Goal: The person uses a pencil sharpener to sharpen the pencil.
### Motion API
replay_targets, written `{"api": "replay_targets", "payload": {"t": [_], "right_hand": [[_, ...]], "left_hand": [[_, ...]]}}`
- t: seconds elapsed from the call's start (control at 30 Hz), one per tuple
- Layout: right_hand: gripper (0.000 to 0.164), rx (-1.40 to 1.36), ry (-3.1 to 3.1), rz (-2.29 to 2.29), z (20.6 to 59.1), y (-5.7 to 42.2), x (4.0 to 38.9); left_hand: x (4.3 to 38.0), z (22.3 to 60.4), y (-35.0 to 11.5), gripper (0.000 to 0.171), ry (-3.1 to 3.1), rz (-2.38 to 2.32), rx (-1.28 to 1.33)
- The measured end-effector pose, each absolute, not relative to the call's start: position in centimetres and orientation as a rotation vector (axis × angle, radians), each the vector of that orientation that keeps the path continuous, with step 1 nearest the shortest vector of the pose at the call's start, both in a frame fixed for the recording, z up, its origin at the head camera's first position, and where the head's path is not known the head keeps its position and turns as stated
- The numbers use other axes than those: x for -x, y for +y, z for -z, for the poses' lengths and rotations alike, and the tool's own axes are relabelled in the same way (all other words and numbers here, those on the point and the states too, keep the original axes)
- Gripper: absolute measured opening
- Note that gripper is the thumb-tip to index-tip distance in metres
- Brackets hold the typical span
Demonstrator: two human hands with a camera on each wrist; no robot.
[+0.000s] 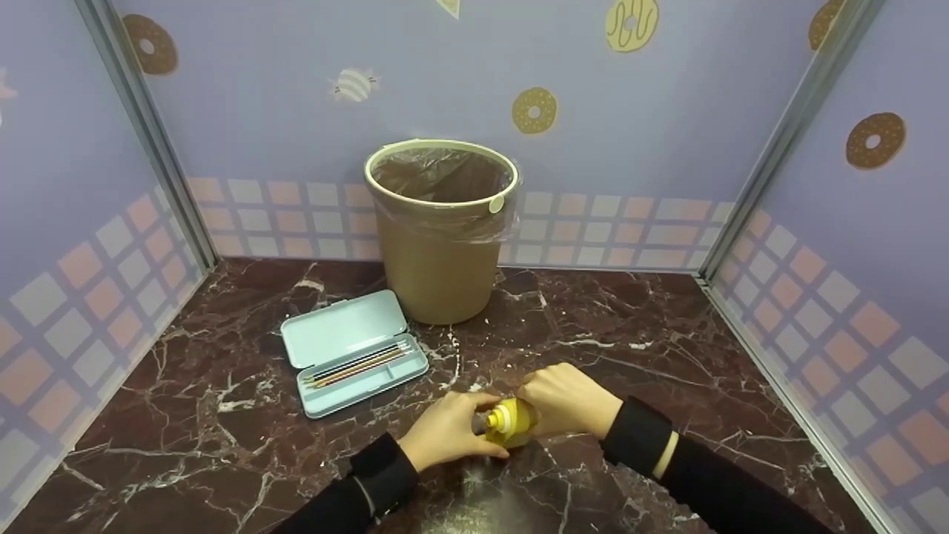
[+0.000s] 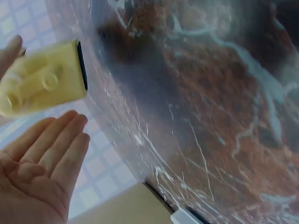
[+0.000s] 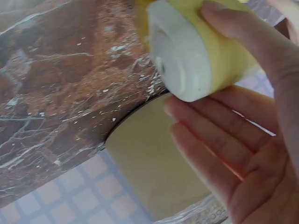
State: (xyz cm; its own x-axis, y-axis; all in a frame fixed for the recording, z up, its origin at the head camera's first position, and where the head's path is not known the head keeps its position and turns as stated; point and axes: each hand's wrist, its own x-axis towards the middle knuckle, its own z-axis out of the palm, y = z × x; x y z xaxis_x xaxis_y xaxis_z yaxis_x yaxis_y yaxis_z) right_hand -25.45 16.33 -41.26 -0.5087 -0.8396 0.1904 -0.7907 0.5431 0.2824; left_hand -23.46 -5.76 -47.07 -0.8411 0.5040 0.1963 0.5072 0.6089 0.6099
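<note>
A small yellow and white crank pencil sharpener (image 1: 523, 419) is between the two hands near the front of the table. My right hand (image 1: 567, 397) grips its yellow body; in the right wrist view the thumb (image 3: 233, 21) lies on top, and the white face (image 3: 180, 51) with a hole shows. My left hand (image 1: 448, 426) is spread beside the sharpener, thumb and fingers on either side. From the left wrist, the fingers (image 2: 56, 144) look straight, with a gap below the sharpener's yellow side (image 2: 65, 70), where a crank-like knob and a dark base edge show.
An open light-blue pencil case (image 1: 345, 334) holding several pencils (image 1: 359, 363) lies at left. Behind it stands a tan trash bin (image 1: 437, 267) with a clear liner. Light specks (image 1: 489, 348) dot the marbled tabletop (image 1: 637, 445). Patterned walls (image 1: 630, 133) enclose three sides.
</note>
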Motion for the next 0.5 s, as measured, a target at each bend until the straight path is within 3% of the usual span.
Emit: {"api": "replay_targets", "payload": {"t": [0.27, 0.5], "right_hand": [[0.046, -1.318, -2.520, 0.259, 41.3, 15.1, 25.3], [0.053, -1.301, -2.507, 0.244, 41.4, 14.6, 25.2]], "left_hand": [[23.6, 47.7, -4.8, 0.048, -2.758, 1.085, 0.816], [23.7, 47.9, -4.7, 0.042, -2.792, 1.092, 0.770]]}}
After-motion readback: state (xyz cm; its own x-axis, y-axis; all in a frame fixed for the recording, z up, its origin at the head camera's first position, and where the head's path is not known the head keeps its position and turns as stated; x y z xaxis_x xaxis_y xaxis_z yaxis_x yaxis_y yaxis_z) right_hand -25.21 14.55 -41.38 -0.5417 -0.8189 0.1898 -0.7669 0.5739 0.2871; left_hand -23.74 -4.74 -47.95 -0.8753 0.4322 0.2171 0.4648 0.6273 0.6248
